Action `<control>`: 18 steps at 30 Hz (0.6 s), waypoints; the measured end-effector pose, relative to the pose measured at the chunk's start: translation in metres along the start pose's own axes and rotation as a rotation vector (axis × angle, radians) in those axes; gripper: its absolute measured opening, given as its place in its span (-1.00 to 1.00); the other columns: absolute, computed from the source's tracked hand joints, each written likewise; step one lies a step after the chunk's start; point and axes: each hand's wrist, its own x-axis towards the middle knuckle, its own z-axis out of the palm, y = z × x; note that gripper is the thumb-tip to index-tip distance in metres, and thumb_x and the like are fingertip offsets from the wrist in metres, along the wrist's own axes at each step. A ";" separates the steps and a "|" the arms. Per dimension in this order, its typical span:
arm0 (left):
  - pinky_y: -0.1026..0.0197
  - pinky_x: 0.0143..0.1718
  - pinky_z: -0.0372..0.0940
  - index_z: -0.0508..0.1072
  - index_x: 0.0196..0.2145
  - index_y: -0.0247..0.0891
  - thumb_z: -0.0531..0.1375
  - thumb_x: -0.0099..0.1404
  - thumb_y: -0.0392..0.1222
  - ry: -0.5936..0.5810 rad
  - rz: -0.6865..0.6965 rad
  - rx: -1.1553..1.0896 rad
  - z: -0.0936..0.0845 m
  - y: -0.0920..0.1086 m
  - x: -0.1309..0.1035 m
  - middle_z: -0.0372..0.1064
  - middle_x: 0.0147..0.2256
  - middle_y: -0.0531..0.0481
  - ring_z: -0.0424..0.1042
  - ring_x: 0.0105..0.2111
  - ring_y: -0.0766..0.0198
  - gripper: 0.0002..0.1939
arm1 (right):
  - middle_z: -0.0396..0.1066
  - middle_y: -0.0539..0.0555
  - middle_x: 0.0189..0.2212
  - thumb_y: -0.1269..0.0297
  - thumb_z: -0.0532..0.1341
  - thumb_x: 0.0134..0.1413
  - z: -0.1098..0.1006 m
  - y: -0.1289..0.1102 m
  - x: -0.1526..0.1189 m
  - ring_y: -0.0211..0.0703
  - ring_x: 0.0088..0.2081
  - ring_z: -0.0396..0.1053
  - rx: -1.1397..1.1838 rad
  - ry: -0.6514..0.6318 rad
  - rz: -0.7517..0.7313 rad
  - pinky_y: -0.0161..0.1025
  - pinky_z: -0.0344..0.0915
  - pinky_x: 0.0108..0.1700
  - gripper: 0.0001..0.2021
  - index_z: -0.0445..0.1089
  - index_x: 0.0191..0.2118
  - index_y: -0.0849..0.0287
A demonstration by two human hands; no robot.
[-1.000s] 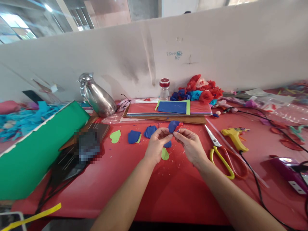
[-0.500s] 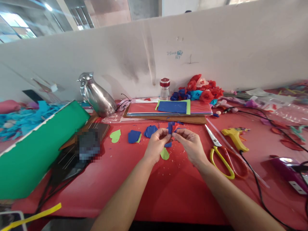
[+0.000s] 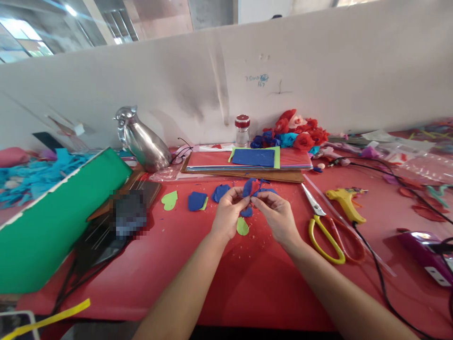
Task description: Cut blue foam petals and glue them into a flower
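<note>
Between my two hands is a small paper flower (image 3: 252,187) with blue petals around a red middle. My left hand (image 3: 229,210) pinches its left side low down, thumb against fingers. My right hand (image 3: 276,211) pinches it from the right, the thumb tip close to the left thumb. The fingers hide the flower's base. Under the hands lie more blue pieces (image 3: 247,212) and a green petal-shaped piece (image 3: 242,226). To the left are a crumpled blue piece (image 3: 221,193), a stack of blue pieces (image 3: 197,201) over green, and a green heart-shaped piece (image 3: 170,200).
At right lie scissors (image 3: 327,236) with yellow and red handles and a yellow glue gun (image 3: 345,203) with a black cord. Behind are stacked sheets (image 3: 212,160), a jar (image 3: 242,132), finished flowers (image 3: 300,130) and a metal jug (image 3: 145,141). A green box (image 3: 63,226) stands left.
The blue piece at the fingertips now wraps around the red middle and looks rounder. My right fingers have shifted slightly, and another blue piece shows beside them.
</note>
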 end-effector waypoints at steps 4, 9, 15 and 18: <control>0.33 -0.39 0.20 0.46 -0.39 -0.29 0.36 -0.10 -0.23 -0.017 -0.008 -0.049 0.003 0.001 -0.001 0.38 -0.42 0.06 0.31 -0.45 0.41 -0.74 | 0.47 -0.02 -0.52 0.20 0.38 -0.25 0.001 0.000 -0.001 -0.22 -0.43 0.38 0.013 0.017 -0.007 -0.23 0.33 -0.29 -0.83 0.45 -0.47 0.14; 0.33 -0.39 0.21 0.47 -0.44 -0.28 0.37 -0.11 -0.24 0.011 -0.007 -0.080 0.004 -0.001 -0.001 0.39 -0.46 0.07 0.32 -0.46 0.41 -0.78 | 0.49 0.01 -0.48 0.19 0.36 -0.21 -0.002 0.005 0.000 -0.18 -0.41 0.39 -0.044 0.034 -0.033 -0.20 0.34 -0.27 -0.83 0.48 -0.45 0.13; 0.33 -0.37 0.21 0.49 -0.47 -0.28 0.36 -0.13 -0.28 0.026 0.005 -0.118 0.004 -0.003 0.001 0.40 -0.48 0.07 0.34 -0.46 0.42 -0.81 | 0.50 0.02 -0.45 0.19 0.33 -0.13 -0.004 0.009 -0.002 -0.16 -0.38 0.40 -0.140 0.019 -0.089 -0.18 0.32 -0.24 -0.86 0.49 -0.41 0.12; 0.33 -0.36 0.21 0.48 -0.49 -0.28 0.38 -0.17 -0.28 0.018 0.003 -0.153 0.004 -0.002 0.001 0.40 -0.50 0.09 0.33 -0.48 0.43 -0.79 | 0.51 0.02 -0.44 0.20 0.30 -0.10 -0.003 0.005 -0.004 -0.17 -0.37 0.40 -0.135 -0.002 -0.098 -0.20 0.30 -0.23 -0.87 0.51 -0.40 0.12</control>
